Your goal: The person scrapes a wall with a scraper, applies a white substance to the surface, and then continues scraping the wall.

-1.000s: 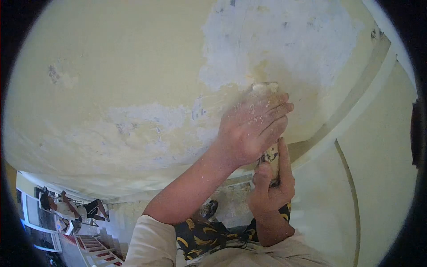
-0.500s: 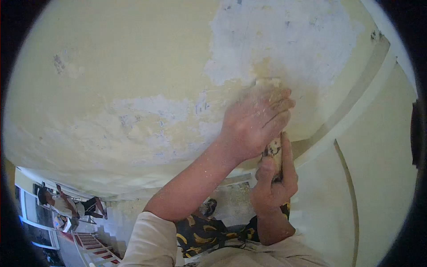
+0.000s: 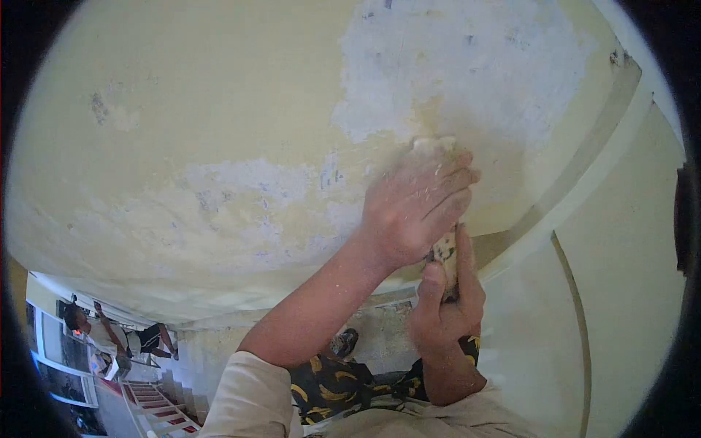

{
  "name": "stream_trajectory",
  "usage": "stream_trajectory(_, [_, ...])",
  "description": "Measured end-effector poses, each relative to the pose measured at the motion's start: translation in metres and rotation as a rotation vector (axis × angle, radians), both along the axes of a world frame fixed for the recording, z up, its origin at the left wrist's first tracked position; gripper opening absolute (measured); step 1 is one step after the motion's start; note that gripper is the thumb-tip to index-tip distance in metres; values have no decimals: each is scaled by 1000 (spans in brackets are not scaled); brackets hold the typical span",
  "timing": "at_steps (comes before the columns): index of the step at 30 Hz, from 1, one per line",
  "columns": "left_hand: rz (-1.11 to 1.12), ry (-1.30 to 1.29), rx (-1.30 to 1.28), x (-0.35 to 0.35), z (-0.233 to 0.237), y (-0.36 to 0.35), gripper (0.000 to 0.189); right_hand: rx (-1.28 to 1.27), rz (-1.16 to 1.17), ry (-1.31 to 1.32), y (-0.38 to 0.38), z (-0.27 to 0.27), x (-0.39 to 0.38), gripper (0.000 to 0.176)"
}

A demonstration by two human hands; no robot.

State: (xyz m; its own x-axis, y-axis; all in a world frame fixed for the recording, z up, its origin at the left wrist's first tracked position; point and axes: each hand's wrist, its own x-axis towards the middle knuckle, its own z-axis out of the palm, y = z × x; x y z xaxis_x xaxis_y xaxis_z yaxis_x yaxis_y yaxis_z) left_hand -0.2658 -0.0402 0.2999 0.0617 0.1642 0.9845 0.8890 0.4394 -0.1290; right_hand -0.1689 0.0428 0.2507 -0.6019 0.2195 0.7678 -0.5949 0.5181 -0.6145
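A long, pale hand tool with dark stains (image 3: 445,250) lies against the yellowish wall (image 3: 241,87); most of its upper part is covered, so I cannot make out its exact kind. My left hand (image 3: 415,203) is dusty and closed over that upper part, with the fingers pointing right. Below it, my right hand (image 3: 447,310) grips the lower end, thumb on one side and index finger stretched along the other. The tool's pale tip shows just above my left hand. Beyond the tip is a large whitish bare patch (image 3: 453,66) in the paint.
A smaller whitish patch (image 3: 252,179) lies left of my hands. A raised trim strip (image 3: 577,175) curves along the right side. Far at the lower left, another person (image 3: 109,336) sits up high near windows, above a ladder (image 3: 157,401). A shoe (image 3: 345,342) shows below my forearm.
Both hands and the tool have slid slightly down the wall and a little to the left. The grip is the same.
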Motion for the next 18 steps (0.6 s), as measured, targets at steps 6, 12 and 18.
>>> stream_trajectory(6, [4,-22,-27,-5,4,-2,7,30,19,-29,3,7,-7,47])
stream_trajectory(12, [1,5,1,-3,7,-2,7,-18,34,31,2,7,-8,47])
stream_trajectory(18, [-15,37,11,0,20,3,6,-33,26,-40,5,22,4,47])
